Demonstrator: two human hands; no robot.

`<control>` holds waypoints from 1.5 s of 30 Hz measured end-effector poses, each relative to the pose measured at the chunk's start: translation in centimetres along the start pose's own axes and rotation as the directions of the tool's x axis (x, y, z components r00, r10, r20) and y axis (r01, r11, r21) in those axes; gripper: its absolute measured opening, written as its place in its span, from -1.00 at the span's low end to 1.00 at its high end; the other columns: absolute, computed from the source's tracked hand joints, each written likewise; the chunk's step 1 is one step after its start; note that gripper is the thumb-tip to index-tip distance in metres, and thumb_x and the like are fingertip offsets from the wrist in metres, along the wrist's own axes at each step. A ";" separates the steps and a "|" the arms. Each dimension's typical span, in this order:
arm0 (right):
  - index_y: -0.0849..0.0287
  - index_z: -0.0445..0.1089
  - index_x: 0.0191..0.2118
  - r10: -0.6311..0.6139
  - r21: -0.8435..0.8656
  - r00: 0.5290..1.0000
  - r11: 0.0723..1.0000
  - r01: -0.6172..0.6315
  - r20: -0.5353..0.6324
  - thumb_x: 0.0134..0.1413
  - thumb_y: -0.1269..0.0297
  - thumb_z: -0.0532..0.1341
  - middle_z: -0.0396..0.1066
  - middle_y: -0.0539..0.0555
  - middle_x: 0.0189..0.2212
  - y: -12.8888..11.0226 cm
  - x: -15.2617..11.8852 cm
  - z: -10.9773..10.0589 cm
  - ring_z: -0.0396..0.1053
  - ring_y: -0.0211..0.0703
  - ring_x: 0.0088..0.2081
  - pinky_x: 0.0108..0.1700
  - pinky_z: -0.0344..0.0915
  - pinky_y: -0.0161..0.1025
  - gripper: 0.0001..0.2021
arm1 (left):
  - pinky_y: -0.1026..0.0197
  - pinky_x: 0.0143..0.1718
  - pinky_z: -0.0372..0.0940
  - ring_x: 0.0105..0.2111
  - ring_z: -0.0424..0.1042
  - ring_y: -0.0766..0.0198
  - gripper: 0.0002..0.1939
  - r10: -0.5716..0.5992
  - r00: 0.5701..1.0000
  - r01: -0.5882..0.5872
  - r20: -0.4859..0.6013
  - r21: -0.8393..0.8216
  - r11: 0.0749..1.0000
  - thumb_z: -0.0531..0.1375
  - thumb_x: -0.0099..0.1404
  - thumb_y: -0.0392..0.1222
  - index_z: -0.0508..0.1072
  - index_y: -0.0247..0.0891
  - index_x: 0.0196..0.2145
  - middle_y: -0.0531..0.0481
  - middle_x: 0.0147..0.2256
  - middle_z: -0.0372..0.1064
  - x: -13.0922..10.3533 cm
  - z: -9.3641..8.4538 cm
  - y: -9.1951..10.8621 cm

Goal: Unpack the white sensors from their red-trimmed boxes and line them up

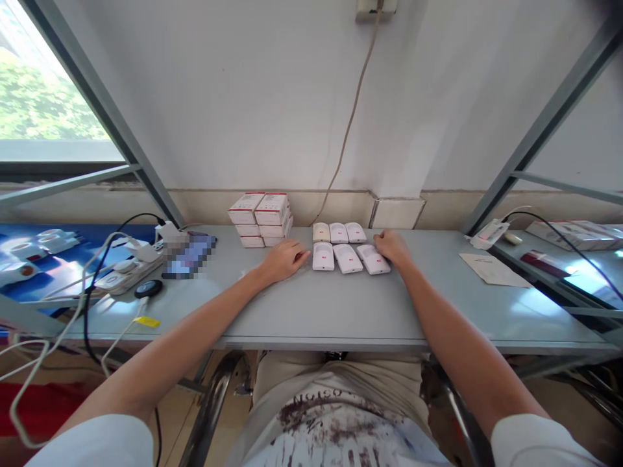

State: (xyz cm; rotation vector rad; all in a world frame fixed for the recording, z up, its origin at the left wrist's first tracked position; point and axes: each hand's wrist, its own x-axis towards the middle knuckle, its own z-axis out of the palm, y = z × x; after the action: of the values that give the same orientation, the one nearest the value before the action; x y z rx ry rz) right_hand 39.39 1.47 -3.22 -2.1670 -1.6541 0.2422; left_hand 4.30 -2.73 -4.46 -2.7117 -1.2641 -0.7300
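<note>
White motion sensors with small red marks lie on the grey table in two rows of three. The back-left motion sensor (320,233) looks more cream than the others. My left hand (285,261) rests on the tabletop, left of the front row, thumb apart and fingers loosely bent, with nothing in it. Just behind it stands a stack of white and red boxes (265,219). My right hand (393,248) is closed at the upper right corner of the tilted front-right motion sensor (374,260). Its fingertips are partly hidden, so I cannot tell whether they grip it.
To the left lie a phone (191,255), a power strip (129,272) with plugs and cables, and a black round device (148,288). At the right are a paper sheet (495,270) and a white plug block (489,233). Metal frame posts (535,130) rise at both sides.
</note>
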 end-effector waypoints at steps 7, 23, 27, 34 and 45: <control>0.29 0.61 0.07 0.009 -0.010 1.000 1.000 -0.009 0.008 0.42 0.21 0.04 0.58 0.44 0.09 -0.1 -0.1 0.0 0.53 0.24 0.16 0.10 0.37 -0.05 -0.56 | 0.13 -0.31 0.03 -0.39 0.25 0.17 -0.52 -0.080 0.996 0.081 0.040 -0.020 0.997 -0.02 0.59 0.07 0.34 -0.19 -0.44 -0.04 -0.44 0.37 -0.2 0.1 0.0; 0.27 0.58 0.11 0.025 -0.051 0.999 0.998 -0.024 0.025 0.44 0.17 0.02 0.57 0.41 0.13 -0.1 0.2 0.1 0.52 0.21 0.17 0.12 0.38 -0.06 -0.54 | 0.18 -0.36 0.08 -0.42 0.32 0.21 -0.61 -0.138 0.980 0.163 0.145 -0.181 0.970 0.09 0.51 0.10 0.34 -0.18 -0.40 0.04 -0.44 0.41 -0.3 -0.4 -0.5; 0.26 0.57 0.10 0.032 -0.040 0.999 0.999 -0.031 0.036 0.45 0.16 0.02 0.56 0.40 0.14 -0.2 0.1 -0.1 0.52 0.20 0.18 0.13 0.38 -0.06 -0.56 | 0.19 -0.35 0.12 -0.41 0.34 0.23 -0.68 -0.128 0.982 0.158 0.136 -0.239 0.958 0.14 0.49 0.08 0.38 -0.18 -0.32 0.06 -0.43 0.41 -0.4 -0.7 -0.4; 0.27 0.57 0.10 0.034 -0.031 0.999 0.999 -0.033 0.034 0.44 0.18 0.04 0.58 0.39 0.12 -0.4 -0.3 -0.3 0.53 0.17 0.15 0.10 0.38 -0.09 -0.58 | 0.19 -0.36 0.12 -0.42 0.32 0.23 -0.70 -0.144 0.979 0.178 0.144 -0.263 0.948 0.15 0.49 0.08 0.43 -0.19 -0.28 0.06 -0.45 0.39 -0.4 -0.9 -0.2; 0.26 0.57 0.11 0.014 -0.012 0.999 1.000 -0.013 0.033 0.45 0.20 0.04 0.57 0.39 0.13 -0.4 -0.3 -0.2 0.52 0.19 0.18 0.13 0.38 -0.07 -0.58 | 0.17 -0.34 0.09 -0.41 0.30 0.22 -0.60 -0.142 0.982 0.165 0.124 -0.206 0.964 0.10 0.49 0.10 0.30 -0.18 -0.43 0.04 -0.46 0.37 -0.4 -0.5 -0.5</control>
State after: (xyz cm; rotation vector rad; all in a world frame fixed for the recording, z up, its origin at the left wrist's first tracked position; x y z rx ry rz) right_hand 39.05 1.22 -2.92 -2.1946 -1.6629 0.2738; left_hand 3.53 -2.78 -4.27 -2.8835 -1.5182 -0.7880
